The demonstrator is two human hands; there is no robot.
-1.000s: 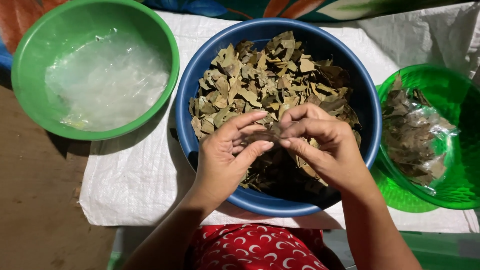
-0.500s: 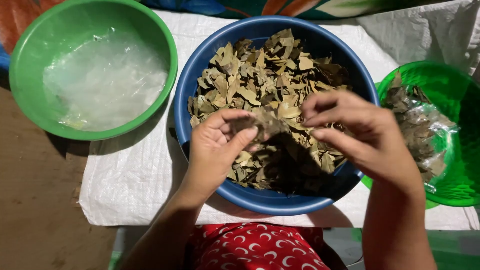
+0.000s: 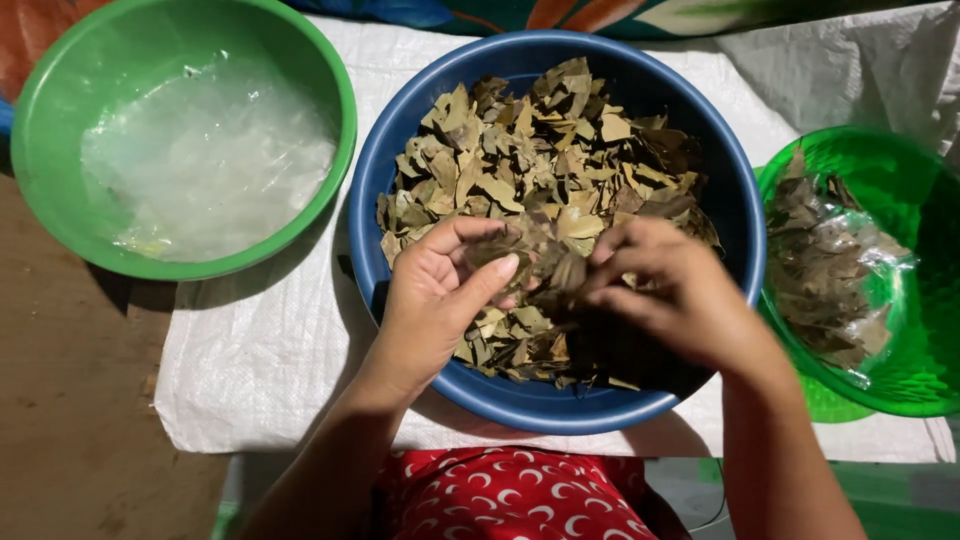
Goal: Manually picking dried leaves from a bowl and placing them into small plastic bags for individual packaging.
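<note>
A blue plastic bowl (image 3: 400,150) in the middle is filled with dry brown leaves (image 3: 540,150). Over its near half, my left hand (image 3: 435,290) curls its thumb and fingers around a small bunch of the leaves. My right hand (image 3: 670,290) meets it from the right, its fingertips pinching the same bunch. Both hands hover just above the leaf pile.
A green bowl (image 3: 40,120) at the left holds clear plastic bags (image 3: 210,160). A second green bowl (image 3: 900,370) at the right holds bagged leaves (image 3: 830,270). All bowls stand on a white woven sack (image 3: 270,370); brown floor lies to the left.
My right hand swung out to the right half a second ago and has come back to the left hand. Both now hold a bunch of leaves.
</note>
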